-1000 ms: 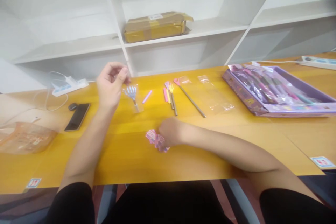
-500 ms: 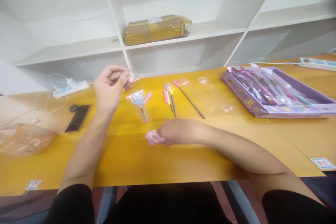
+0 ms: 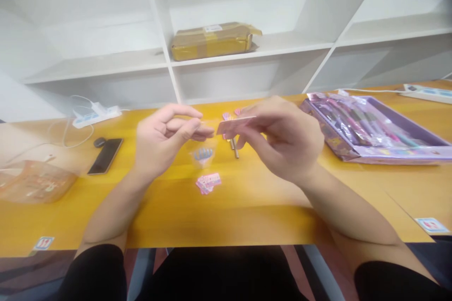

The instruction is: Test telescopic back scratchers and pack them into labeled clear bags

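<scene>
My left hand (image 3: 162, 138) is raised over the yellow table (image 3: 247, 207), its fingers pinching the top of a clear plastic sleeve (image 3: 203, 150) that holds a small blue rake-shaped tool. My right hand (image 3: 282, 138) is lifted beside it and pinches a small pink card (image 3: 233, 124) edge-on, close to my left fingertips. A little stack of pink cards (image 3: 208, 182) lies on the table below both hands. More small rake tools (image 3: 233, 143) lie behind my right hand, mostly hidden by it.
A purple tray (image 3: 416, 148) of packaged items sits at the right. A black phone (image 3: 105, 156) and a power strip (image 3: 93, 115) lie at the left, with a clear bag (image 3: 33, 183) at the left edge. White shelves behind hold a brown parcel (image 3: 215, 40).
My right hand has risen from the card stack with one pink card and moved up to my left hand. My left hand has shifted right with the sleeve.
</scene>
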The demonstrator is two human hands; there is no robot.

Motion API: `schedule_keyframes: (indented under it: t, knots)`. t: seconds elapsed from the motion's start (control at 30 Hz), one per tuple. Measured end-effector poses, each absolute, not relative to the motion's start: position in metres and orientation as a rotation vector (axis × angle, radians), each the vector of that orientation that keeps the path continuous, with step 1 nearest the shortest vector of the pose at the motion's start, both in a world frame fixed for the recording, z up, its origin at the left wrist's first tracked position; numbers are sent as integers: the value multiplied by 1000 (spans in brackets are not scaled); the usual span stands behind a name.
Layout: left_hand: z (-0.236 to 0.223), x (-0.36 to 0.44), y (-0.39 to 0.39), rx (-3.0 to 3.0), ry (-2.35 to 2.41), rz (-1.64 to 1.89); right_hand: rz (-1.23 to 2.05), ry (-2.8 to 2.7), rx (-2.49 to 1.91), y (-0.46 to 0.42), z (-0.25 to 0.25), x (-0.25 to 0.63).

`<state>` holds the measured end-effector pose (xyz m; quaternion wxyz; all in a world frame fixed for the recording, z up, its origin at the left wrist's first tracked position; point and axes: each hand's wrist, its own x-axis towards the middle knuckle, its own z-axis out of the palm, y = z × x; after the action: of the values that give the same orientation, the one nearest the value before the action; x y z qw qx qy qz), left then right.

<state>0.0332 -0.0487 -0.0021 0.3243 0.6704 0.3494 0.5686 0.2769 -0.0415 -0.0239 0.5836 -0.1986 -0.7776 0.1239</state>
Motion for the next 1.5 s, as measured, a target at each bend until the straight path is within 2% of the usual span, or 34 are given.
schedule_keyframes:
  t: [0.23,0.57,0.67,0.87,1.23,1.3,1.4,1.5]
  knots:
    - [-5,29,-57,1708,901,1371,-72,-1851,-440,-47,-26,265]
    - [-2,29,-51,1551,769,1115,-194,-1958,-365,-43,-24,271]
    - [-2,28,-50,1535,771,1088,-127,-1993,-382,-46,-24,272]
    - [-5,28,-50,1559,792,1113,144,-2021,-686,-57,-20,266]
    - [-7,29,-51,1577,862,1109,457,-1996,-815,-58,-18,260]
    - [-8,29,-51,1583,872,1141,295,-2089,-715,-58,-20,260]
    - [-9,30,-50,1585,877,1195,-120,-2179,-516,-55,-23,263]
    - [-10,30,-50,1589,878,1193,-240,-2170,-484,-52,-26,264]
